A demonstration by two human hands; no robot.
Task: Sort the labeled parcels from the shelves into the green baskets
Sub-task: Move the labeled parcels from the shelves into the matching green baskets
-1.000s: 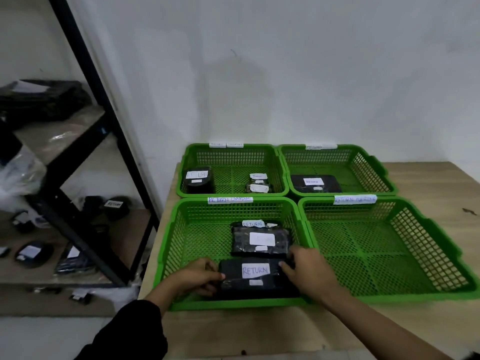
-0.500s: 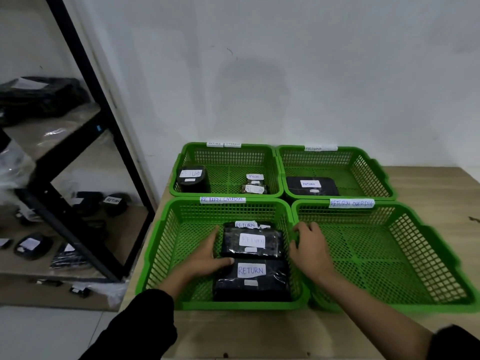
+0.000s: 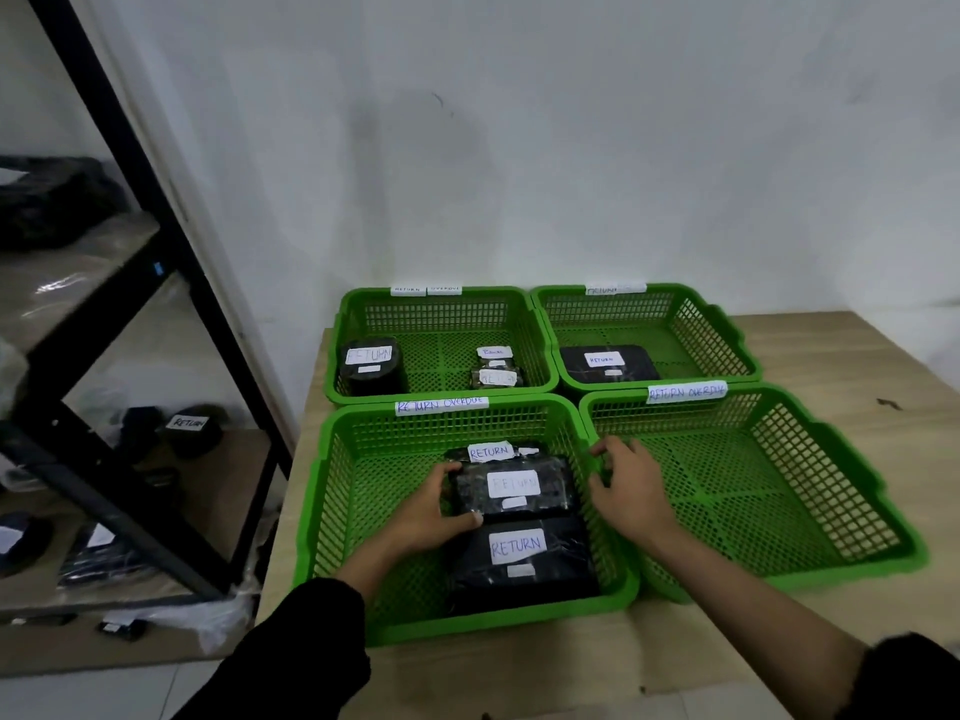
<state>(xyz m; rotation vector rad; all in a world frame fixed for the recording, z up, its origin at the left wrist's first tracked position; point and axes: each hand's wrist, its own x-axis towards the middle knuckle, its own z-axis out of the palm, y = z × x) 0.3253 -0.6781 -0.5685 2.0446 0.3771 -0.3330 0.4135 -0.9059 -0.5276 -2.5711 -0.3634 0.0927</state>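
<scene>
In the lower-middle basket (image 3: 332,511), the left hand (image 3: 428,514) curls round the left edge of the middle black parcel (image 3: 514,488), while the right hand (image 3: 631,488), fingers loosely bent and holding nothing, hovers over the basket's right rim.

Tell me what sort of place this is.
Probably a small parcel-returns sorting corner or stockroom: green baskets tagged "RETURN OVERDUE" stand on a wooden table, black-wrapped parcels bear handwritten "RETURN" labels, and a black metal shelf rack holds more.

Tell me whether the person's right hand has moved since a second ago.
Yes. The right hand left the nearest black RETURN parcel and went farther back, to the near-left green basket's right wall.
</scene>
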